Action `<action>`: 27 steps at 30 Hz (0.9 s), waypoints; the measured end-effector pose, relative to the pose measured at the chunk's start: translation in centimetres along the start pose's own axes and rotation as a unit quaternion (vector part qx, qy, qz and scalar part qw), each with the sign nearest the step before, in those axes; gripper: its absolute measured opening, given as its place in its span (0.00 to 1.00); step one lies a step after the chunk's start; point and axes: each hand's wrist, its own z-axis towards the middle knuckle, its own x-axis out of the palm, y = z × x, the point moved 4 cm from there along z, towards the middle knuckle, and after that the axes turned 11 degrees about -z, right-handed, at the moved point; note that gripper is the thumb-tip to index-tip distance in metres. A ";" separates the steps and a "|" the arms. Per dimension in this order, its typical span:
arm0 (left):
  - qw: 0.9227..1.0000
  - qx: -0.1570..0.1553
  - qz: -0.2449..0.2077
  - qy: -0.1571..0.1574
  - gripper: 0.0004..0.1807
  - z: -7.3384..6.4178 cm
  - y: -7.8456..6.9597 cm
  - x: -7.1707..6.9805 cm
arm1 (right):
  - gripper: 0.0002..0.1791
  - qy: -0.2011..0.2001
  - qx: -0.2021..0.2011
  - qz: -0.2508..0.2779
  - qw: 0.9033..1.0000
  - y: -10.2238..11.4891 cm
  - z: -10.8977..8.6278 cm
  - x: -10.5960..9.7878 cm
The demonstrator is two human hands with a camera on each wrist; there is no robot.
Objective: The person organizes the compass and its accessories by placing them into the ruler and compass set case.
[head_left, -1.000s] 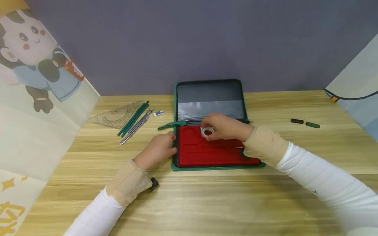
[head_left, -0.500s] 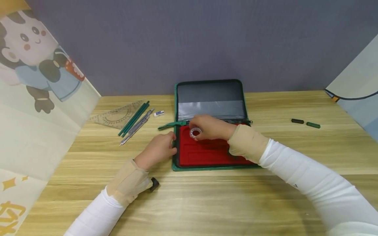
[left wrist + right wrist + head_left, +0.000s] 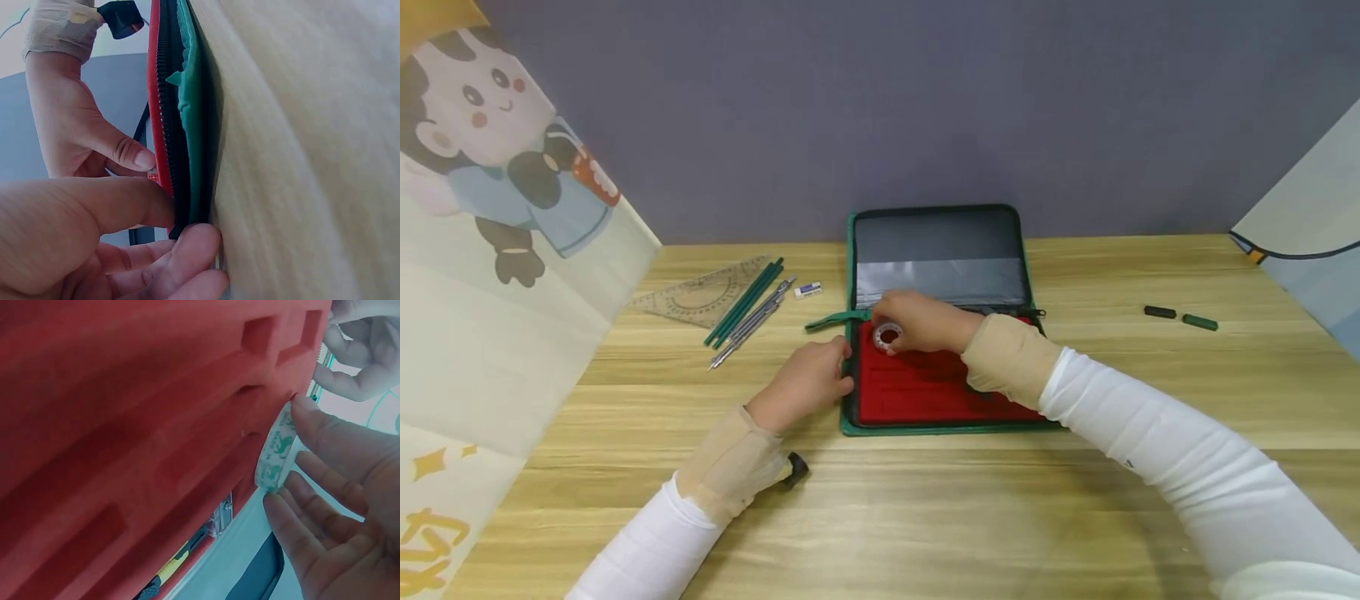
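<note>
My right hand [image 3: 921,321] pinches a roll of tape [image 3: 278,450], a white ring with green print, between thumb and fingers. It holds the ring at the upper left round recess of a red moulded tray [image 3: 917,404], right at the tray's surface. That tray fills the lower half of an unfolded green zip case [image 3: 940,431]. At the case's left edge my left hand [image 3: 801,379] grips the zipped rim, thumb on top and fingers low, as the left wrist view shows. A yellow and black tool [image 3: 175,565] lies in a slot of the tray.
Left of the case lie a clear set square [image 3: 692,292], green pencils [image 3: 745,304], silver compasses [image 3: 752,325] and a white eraser [image 3: 808,290]. Two small dark sticks, one black [image 3: 1160,312] and one green [image 3: 1200,322], lie at the right. The case's lid [image 3: 940,242] stands tilted up behind.
My right hand has carried the tape roll left across the tray to its upper left corner. The left hand has kept its grip on the case's edge.
</note>
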 end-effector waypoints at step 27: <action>1.000 0.001 -0.004 0.003 0.17 -0.1 -0.1 -0.2 | 0.13 -0.003 -0.037 0.028 0.999 -0.2 0.5 0.5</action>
